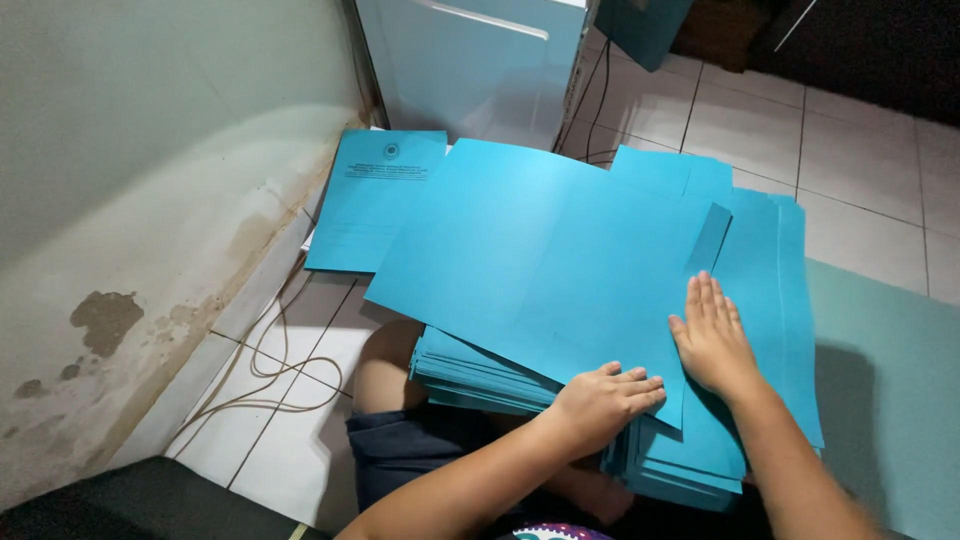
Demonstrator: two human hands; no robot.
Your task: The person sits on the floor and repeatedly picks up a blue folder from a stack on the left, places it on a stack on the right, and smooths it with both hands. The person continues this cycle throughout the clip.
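Note:
A large blue paper folder (540, 250) lies opened flat on top of a thick stack of the same blue folders (470, 370) resting on my lap. My right hand (712, 340) presses flat on the sheet with fingers together, just below its turned-up side flap (708, 240). My left hand (603, 400) rests on the sheet's near edge, its fingers curled over the edge of the stack. More blue folders (775, 300) fan out underneath to the right. A printed blue folder (375, 200) lies apart on the floor at the upper left.
A stained wall (150, 200) runs along the left, with beige cable (265, 370) looped on the white floor tiles. A white cabinet (470, 60) stands at the back with dark cords (590, 100) beside it. A pale green mat (890, 380) lies at right.

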